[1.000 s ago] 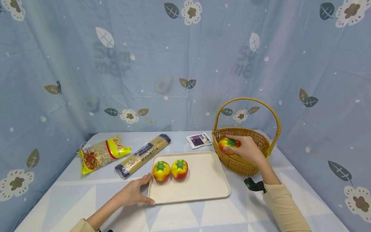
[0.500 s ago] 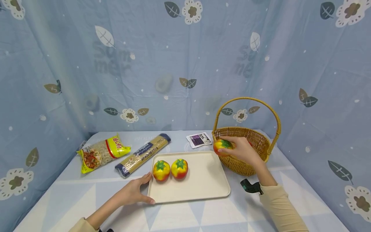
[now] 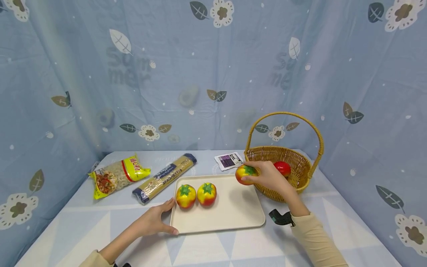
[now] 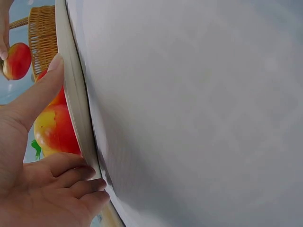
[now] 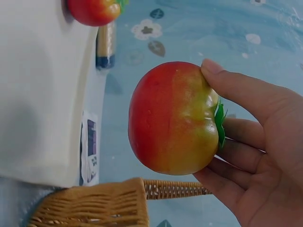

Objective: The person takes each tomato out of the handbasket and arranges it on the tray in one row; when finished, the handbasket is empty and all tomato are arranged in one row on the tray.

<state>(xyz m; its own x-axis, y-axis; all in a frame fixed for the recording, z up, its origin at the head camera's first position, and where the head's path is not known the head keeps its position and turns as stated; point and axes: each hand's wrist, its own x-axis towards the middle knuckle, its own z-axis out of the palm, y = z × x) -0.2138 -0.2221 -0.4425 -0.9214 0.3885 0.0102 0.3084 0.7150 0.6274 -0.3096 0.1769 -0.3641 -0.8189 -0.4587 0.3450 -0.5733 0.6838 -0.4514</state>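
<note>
Biggest of all here, the wicker basket [image 3: 271,193] stands at the right, something round and red [image 3: 282,168] inside; just beside it lies the cream tray [image 3: 227,213]. At the tray's left end, the left hand [image 3: 155,220] is spread, thumb and fingers apart, touching the rim. And the right hand [image 3: 267,175] has it: a red-and-yellow fruit [image 3: 244,175], pinched between thumb and fingers, up over the tray's far right corner! It looks light and stiff, probably moulded, with a glossy skin that could slip, so a grip across the rounded shoulders seems best, sparing that small, likely fragile green leaf crown [image 5: 220,124].
</note>
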